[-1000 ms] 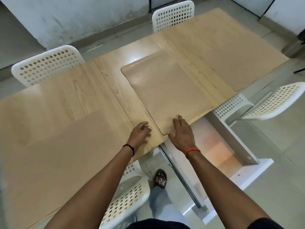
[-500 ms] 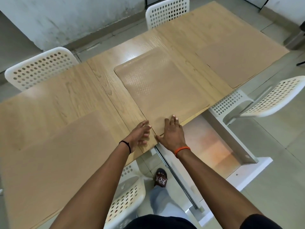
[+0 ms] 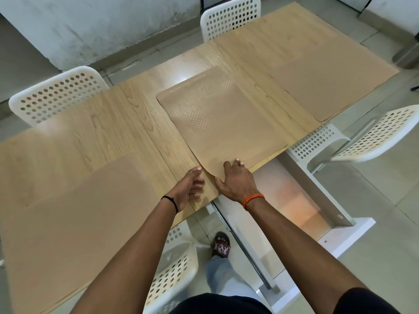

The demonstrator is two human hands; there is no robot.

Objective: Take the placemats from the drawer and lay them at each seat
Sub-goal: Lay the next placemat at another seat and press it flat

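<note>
Placemat (image 3: 222, 123) is laid flat on the worktop (image 3: 145, 123), long axis running away from the hands. Its near corner is pressed by the flat right hand (image 3: 234, 180); beside it, the left hand (image 3: 189, 188) rests loosely curled, nothing held.

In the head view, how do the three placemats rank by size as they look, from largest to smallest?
1. left placemat, nearest the camera
2. middle placemat
3. right placemat, farthest
Probably nearness alone makes them differ.

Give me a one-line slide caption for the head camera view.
Both hands, left hand and right hand, adjust the middle placemat on the wooden table above an open drawer.
</note>
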